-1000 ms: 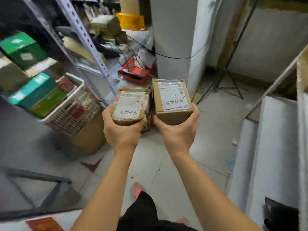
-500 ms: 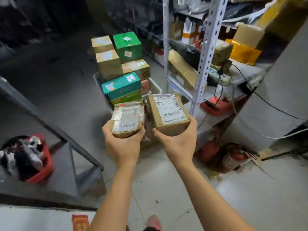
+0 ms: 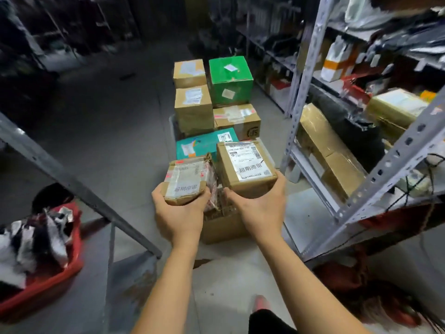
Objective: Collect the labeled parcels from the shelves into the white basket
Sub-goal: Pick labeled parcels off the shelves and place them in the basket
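My left hand point(image 3: 179, 214) grips a small taped brown parcel point(image 3: 186, 179) with a worn label. My right hand point(image 3: 261, 208) grips a cleaner cardboard parcel point(image 3: 245, 168) bearing a white shipping label. Both parcels hang side by side just above the near end of the white basket point(image 3: 173, 125), which stands on the floor ahead. Stacked in the basket are a teal box point(image 3: 204, 144), brown cartons point(image 3: 193, 109) and a green box point(image 3: 230, 79). Most of the basket's rim is hidden by its load and my parcels.
A grey metal shelf rack point(image 3: 305, 75) with more parcels runs along the right. A slanted metal bar point(image 3: 72, 182) crosses the left, with a red tub point(image 3: 43, 276) of rubbish below it. A brown carton point(image 3: 222, 225) sits under my hands.
The view has swung left from the white pillar to face the loaded basket head-on, and it now looks closer. Both hands keep their parcels, now over its near end.
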